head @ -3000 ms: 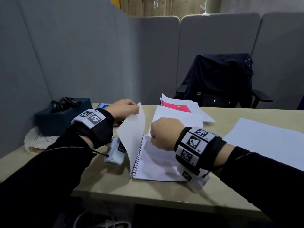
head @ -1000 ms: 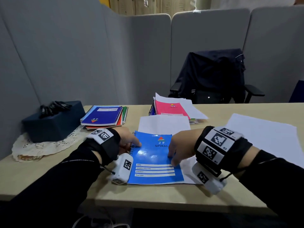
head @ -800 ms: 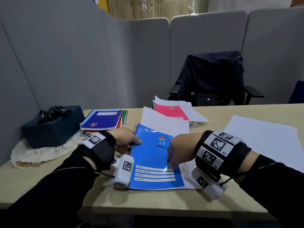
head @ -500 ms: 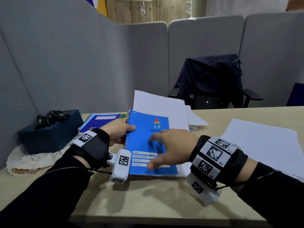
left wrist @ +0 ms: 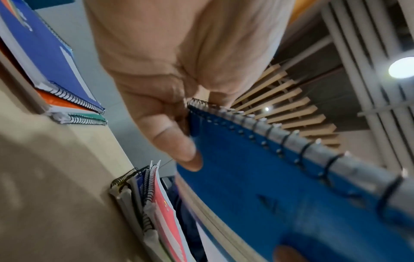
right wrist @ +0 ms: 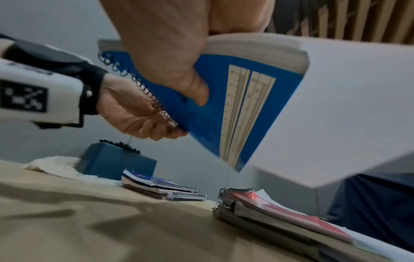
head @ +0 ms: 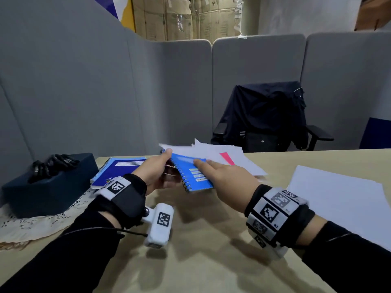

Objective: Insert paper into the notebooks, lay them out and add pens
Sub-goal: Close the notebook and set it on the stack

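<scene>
Both hands hold a light-blue spiral notebook (head: 191,174) tilted in the air above the table. My left hand (head: 167,166) pinches its spiral edge (left wrist: 257,134) near one end, thumb on the cover. My right hand (head: 203,166) grips the other side, fingers across the front cover and thumb (right wrist: 197,88) pressed on the back cover. A white sheet (head: 211,150) sticks out of the notebook's far edge and shows large in the right wrist view (right wrist: 347,106). Black pens (head: 53,164) lie on a dark blue box (head: 42,191) at the left.
A dark blue notebook (head: 118,170) tops a stack at the back left. A pink notebook (head: 227,158) with sheets in it tops another stack behind the hands. Loose white paper (head: 338,199) lies at the right. A lace mat (head: 31,223) sits under the box; a jacket-draped chair (head: 268,115) stands beyond the table (head: 201,261).
The blue notebook lay shut on the table under both hands. It has been lifted off the table and carried away from me, tilted; the right hand went from flat on the cover to gripping.
</scene>
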A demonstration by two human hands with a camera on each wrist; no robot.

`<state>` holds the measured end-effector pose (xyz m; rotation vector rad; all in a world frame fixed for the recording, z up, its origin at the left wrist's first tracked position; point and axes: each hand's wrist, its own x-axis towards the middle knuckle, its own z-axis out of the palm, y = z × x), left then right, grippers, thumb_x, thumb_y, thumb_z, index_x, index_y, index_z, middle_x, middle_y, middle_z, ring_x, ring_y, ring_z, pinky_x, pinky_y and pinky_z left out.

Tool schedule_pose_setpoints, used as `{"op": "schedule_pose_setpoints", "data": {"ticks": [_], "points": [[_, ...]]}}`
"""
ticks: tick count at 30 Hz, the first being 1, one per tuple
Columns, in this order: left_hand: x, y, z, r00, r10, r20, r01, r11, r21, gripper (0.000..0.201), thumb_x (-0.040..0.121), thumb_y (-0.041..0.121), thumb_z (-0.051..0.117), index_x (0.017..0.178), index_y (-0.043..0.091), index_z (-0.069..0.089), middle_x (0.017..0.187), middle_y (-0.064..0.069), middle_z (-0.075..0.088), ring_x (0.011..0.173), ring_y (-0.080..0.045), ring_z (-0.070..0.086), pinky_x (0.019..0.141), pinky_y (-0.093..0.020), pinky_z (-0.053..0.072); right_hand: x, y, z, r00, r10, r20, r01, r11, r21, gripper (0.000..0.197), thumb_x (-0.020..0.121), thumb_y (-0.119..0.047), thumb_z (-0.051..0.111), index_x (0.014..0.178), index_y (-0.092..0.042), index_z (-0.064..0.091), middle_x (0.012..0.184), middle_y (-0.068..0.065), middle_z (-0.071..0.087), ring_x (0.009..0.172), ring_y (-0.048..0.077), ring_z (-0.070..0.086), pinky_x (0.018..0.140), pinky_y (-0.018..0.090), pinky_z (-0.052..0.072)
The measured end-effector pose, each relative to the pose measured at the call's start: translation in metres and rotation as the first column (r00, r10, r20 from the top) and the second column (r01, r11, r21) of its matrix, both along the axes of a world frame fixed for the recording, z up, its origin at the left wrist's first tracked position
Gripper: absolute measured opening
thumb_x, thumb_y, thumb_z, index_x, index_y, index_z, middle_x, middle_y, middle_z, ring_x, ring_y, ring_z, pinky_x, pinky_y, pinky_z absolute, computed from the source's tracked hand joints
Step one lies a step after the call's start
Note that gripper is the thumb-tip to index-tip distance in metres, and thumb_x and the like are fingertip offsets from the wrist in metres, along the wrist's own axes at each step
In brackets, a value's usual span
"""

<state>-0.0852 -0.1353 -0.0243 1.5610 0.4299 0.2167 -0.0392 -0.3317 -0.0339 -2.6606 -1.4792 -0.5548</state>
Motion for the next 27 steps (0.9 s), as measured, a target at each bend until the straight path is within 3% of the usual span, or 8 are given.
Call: {"op": "schedule_pose_setpoints", "data": {"ticks": [5,8,10,12,16,20,24,27], "points": [[0.008,0.007,-0.007,0.98,-0.009,-0.199,0.077,0.938,0.337,0.057,0.099,0.054,0.025,0.105,0.01,0.061,0.095,-0.009,0.067,0.072,-0.02,0.062,0.063,-0.028,0.048,0.035,-0.002,0.027,0.992,-0.122,0.024,0.116,0.977,0.178,0.068,0.087,-0.009,0.047,0.149,-0.026,0.025,0.128,0.008,0.058,0.11,0.032,0.058,0.085,0.036,0.045],[0.012,0.012,-0.017,0.886,0.029,-0.462,0.301,0.723,0.622,0.047,0.098,0.05,0.036,0.112,0.014,0.063,0.111,-0.006,0.063,0.097,-0.022,0.06,0.082,-0.034,0.05,0.06,0.0,0.054,0.974,-0.225,-0.003,0.219,0.944,0.246,0.063,0.084,-0.003,0.047,0.142,-0.025,0.035,0.111,0.021,0.062,0.097,0.041,0.061,0.079,0.04,0.048],[0.013,0.014,-0.024,0.807,0.095,-0.582,0.438,0.565,0.699,0.046,0.095,0.051,0.043,0.111,0.014,0.065,0.11,-0.006,0.065,0.1,-0.021,0.061,0.088,-0.032,0.05,0.076,0.002,0.07,0.963,-0.27,0.002,0.257,0.921,0.291,0.058,0.082,-0.002,0.048,0.136,-0.022,0.041,0.108,0.024,0.062,0.096,0.044,0.061,0.079,0.042,0.05],[0.016,0.014,-0.027,0.754,0.145,-0.641,0.516,0.475,0.713,0.046,0.091,0.055,0.048,0.106,0.017,0.068,0.106,-0.003,0.068,0.098,-0.018,0.063,0.089,-0.03,0.05,0.093,0.005,0.083,0.956,-0.292,0.021,0.266,0.898,0.349,0.053,0.081,-0.003,0.049,0.132,-0.017,0.043,0.107,0.024,0.062,0.095,0.044,0.061,0.077,0.043,0.05],[0.025,0.014,-0.023,0.681,0.172,-0.712,0.612,0.401,0.682,0.049,0.089,0.058,0.049,0.103,0.016,0.071,0.098,0.0,0.07,0.092,-0.016,0.065,0.088,-0.031,0.049,0.123,0.022,0.083,0.956,-0.284,0.076,0.23,0.882,0.41,0.052,0.085,-0.004,0.049,0.136,-0.015,0.039,0.111,0.016,0.061,0.092,0.04,0.06,0.071,0.04,0.046],[0.034,0.009,-0.018,0.669,0.21,-0.713,0.654,0.291,0.698,0.051,0.09,0.057,0.048,0.111,0.014,0.068,0.109,-0.003,0.069,0.09,-0.018,0.059,0.083,-0.029,0.045,0.145,0.047,0.051,0.967,-0.255,0.025,0.239,0.934,0.265,0.058,0.085,0.003,0.047,0.138,-0.015,0.033,0.134,0.014,0.049,0.101,0.037,0.06,0.079,0.041,0.05],[0.039,0.011,-0.014,0.659,0.198,-0.725,0.665,0.296,0.685,0.052,0.09,0.055,0.049,0.11,0.011,0.069,0.107,-0.005,0.07,0.093,-0.02,0.063,0.08,-0.028,0.044,0.153,0.067,0.018,0.965,-0.25,-0.077,0.255,0.964,0.069,0.046,0.088,-0.003,0.044,0.132,-0.015,0.037,0.123,0.011,0.055,0.103,0.034,0.059,0.082,0.041,0.05],[0.044,0.015,-0.018,0.65,0.197,-0.734,0.671,0.304,0.676,0.049,0.088,0.057,0.051,0.097,0.014,0.072,0.092,-0.002,0.068,0.083,-0.019,0.059,0.075,-0.028,0.043,0.153,0.074,0.001,0.949,-0.284,-0.136,0.279,0.959,-0.058,0.041,0.091,-0.007,0.042,0.131,-0.016,0.04,0.121,0.009,0.058,0.108,0.031,0.058,0.082,0.035,0.045]]}}
